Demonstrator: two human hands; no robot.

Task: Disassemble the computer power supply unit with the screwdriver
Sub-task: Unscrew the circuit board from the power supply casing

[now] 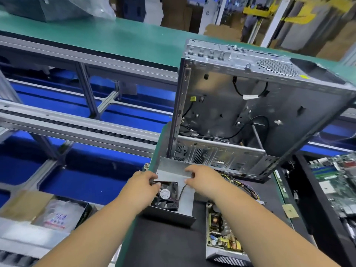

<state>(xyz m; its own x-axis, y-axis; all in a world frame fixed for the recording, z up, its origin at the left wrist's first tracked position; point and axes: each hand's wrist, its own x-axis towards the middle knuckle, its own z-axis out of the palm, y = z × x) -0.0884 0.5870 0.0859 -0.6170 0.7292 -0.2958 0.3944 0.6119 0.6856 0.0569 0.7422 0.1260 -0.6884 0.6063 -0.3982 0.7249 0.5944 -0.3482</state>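
The PSU is already split. Its metal cover is sitting lower centre of the frame on the black mat, w/ the black fan still lying inside it. The exposed circuit board, in its base tray, is lying just right of the cover, toward the bottom of the frame, and a wire bundle is trailing off behind the right wrist.

Step in hand, as a judgement: freeing the fan from the cover. To do that well, the person is probably needing to keep the cover pinned flat, ease the fan's thin lead clear before lifting, and pull straight up so the lead isn't snagging on the sheet-metal edge. No screwdriver is showing anywhere near the hands, so any remaining fan screws would need it fetched first.

Pose: both forearms are reaching up from the bottom corners of the frame, converging at centre. The left hand is coming in palm down, fingers curled and gripping the fan's upper left corner. The right hand is arching over the cover's far wall, fingers bent onto its top edge and holding it; whether the thumb is also pinching the lead can't be told.

A gutted PC case is standing upper right, and motherboards are stacked at the right edge.
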